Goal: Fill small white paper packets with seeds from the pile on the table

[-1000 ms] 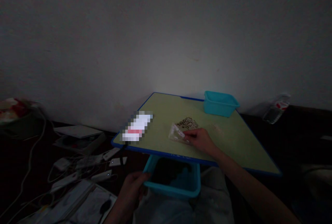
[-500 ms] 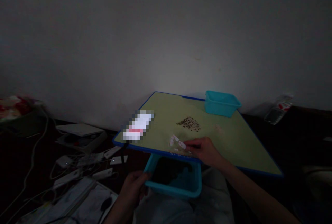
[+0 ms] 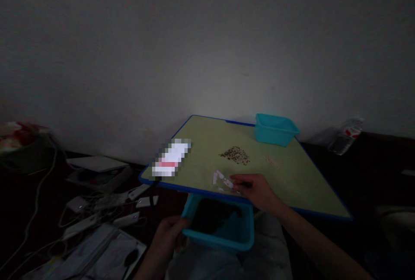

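A blue plastic basin [image 3: 220,242] with dark contents rests on my lap, partly under the table edge. My left hand [image 3: 170,230] is closed around its left rim. My right hand [image 3: 254,187] is over the table's near edge, index finger and thumb slightly apart beside several small white pieces [image 3: 222,178]. Whether it touches them I cannot tell in the dim light. Beyond it on the tabletop [image 3: 207,137] lies a spread of small dark and pale grains [image 3: 236,155]. To their right is a thin scatter of pale grains [image 3: 272,161].
Another blue basin [image 3: 275,135] stands at the table's back right. A bright, pixelated phone-like screen [image 3: 171,158] is at the left edge. White cables and adapters [image 3: 103,204] lie on the floor at left. A plastic bottle [image 3: 346,136] leans beyond the table on the right.
My right fingertips have opened slightly beside the white pieces. The pale scatter at right shows more distinctly. My left hand keeps its hold on the basin; the view has shifted slightly.
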The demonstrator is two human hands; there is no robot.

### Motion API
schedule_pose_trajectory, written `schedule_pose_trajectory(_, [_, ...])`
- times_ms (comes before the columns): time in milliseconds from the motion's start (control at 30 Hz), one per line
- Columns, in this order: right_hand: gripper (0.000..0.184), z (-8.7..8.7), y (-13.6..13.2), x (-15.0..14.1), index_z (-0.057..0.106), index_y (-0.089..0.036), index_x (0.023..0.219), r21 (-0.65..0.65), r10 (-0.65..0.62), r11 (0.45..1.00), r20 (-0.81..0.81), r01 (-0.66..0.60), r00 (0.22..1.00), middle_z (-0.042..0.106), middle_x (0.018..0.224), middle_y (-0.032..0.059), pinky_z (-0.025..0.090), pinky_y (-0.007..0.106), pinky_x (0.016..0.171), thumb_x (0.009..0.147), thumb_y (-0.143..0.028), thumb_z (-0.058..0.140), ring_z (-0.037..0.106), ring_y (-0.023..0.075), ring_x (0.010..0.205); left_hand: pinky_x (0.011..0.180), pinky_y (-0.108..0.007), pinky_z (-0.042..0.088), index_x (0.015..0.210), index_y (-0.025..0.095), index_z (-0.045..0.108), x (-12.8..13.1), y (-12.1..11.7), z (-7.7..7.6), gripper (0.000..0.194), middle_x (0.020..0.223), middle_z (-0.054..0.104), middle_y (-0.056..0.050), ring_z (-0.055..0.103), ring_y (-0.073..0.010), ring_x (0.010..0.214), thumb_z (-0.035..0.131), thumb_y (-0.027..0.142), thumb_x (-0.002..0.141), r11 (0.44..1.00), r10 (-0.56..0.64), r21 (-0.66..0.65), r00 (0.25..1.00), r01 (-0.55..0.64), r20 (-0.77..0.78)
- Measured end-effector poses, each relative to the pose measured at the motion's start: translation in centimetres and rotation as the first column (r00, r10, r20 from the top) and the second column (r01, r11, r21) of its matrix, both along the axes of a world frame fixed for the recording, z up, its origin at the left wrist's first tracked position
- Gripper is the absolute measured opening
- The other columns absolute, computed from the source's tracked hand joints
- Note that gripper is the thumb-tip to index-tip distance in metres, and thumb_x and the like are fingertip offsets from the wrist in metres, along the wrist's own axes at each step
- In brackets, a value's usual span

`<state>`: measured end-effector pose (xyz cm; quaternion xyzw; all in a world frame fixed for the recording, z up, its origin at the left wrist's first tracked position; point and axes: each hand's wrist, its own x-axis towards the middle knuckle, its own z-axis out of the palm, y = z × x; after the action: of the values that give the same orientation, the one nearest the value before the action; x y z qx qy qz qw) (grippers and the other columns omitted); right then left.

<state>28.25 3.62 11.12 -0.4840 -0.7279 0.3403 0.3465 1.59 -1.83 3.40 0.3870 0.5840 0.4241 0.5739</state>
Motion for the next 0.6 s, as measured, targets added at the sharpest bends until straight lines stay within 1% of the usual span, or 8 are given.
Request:
schedule_pose_trajectory(67, [0.036,-0.1,0.3,0.6,0.063,-0.019,0.111,0.003,-0.053,0.999,-0.013,0.053,0.999,0.07,0.087,0.0034,0.049,0.029,0.069,0.076,-0.026,0.059,0.063,0.0169,0.075,0.031,-0.021,0.018,0.038,0.019,0.047,0.0,0.0,-0.2,0.037,0.027,0.033,0.009,0.027,-0.006,0.025,0.061,0.04,0.066,1.0,0.006,0.005,1.0,-0.006,0.005])
schedule_pose_trajectory(133, [0.038,0.1,0.5,1.5,0.062,-0.019,0.113,0.004,-0.078,0.997,0.0,0.078,0.997,0.069,0.084,0.0029,0.049,0.028,0.067,0.077,-0.026,0.057,0.062,0.0161,0.071,0.031,-0.021,0.019,0.038,0.02,0.046,0.0,0.0,-0.4,0.038,0.026,0.032,0.009,0.028,-0.0064,0.024,0.061,0.04,0.066,1.0,0.001,0.006,1.0,-0.001,0.015])
schedule_pose_trajectory(267, [0.039,0.6,0.7,3.5,0.06,-0.017,0.114,0.017,-0.134,0.991,0.019,0.133,0.991,0.069,0.085,0.0031,0.049,0.028,0.066,0.076,-0.026,0.056,0.061,0.0156,0.07,0.031,-0.021,0.019,0.038,0.02,0.047,0.0,0.0,-0.6,0.038,0.025,0.033,0.008,0.028,-0.007,0.024,0.061,0.04,0.066,1.0,0.0,0.014,1.0,0.0,0.021])
schedule_pose_trajectory(367, [0.04,0.6,0.8,4.6,0.06,-0.017,0.114,0.016,-0.163,0.987,0.027,0.162,0.986,0.069,0.085,0.0029,0.05,0.028,0.066,0.075,-0.026,0.056,0.062,0.0158,0.071,0.03,-0.02,0.02,0.037,0.02,0.046,0.1,0.0,-0.5,0.038,0.025,0.034,0.008,0.029,-0.007,0.024,0.062,0.041,0.065,1.0,0.012,0.006,1.0,-0.012,0.022])
schedule_pose_trajectory(500, [0.037,0.4,0.8,5.3,0.063,-0.018,0.111,0.051,-0.178,0.983,0.054,0.175,0.983,0.069,0.089,0.004,0.05,0.03,0.071,0.075,-0.026,0.057,0.063,0.0176,0.076,0.029,-0.02,0.018,0.038,0.02,0.046,0.5,0.0,-0.4,0.038,0.025,0.034,0.009,0.029,-0.0066,0.023,0.063,0.041,0.065,0.999,0.032,-0.005,0.999,-0.032,0.029])
schedule_pose_trajectory(600, [0.032,0.3,1.0,5.1,0.066,-0.019,0.106,0.089,-0.168,0.983,0.093,0.159,0.981,0.069,0.093,0.0053,0.049,0.032,0.072,0.076,-0.025,0.057,0.063,0.0187,0.08,0.029,-0.02,0.019,0.039,0.02,0.047,0.7,0.0,-0.2,0.036,0.025,0.034,0.009,0.028,-0.0062,0.024,0.064,0.041,0.062,0.999,0.05,-0.013,0.998,-0.05,0.034])
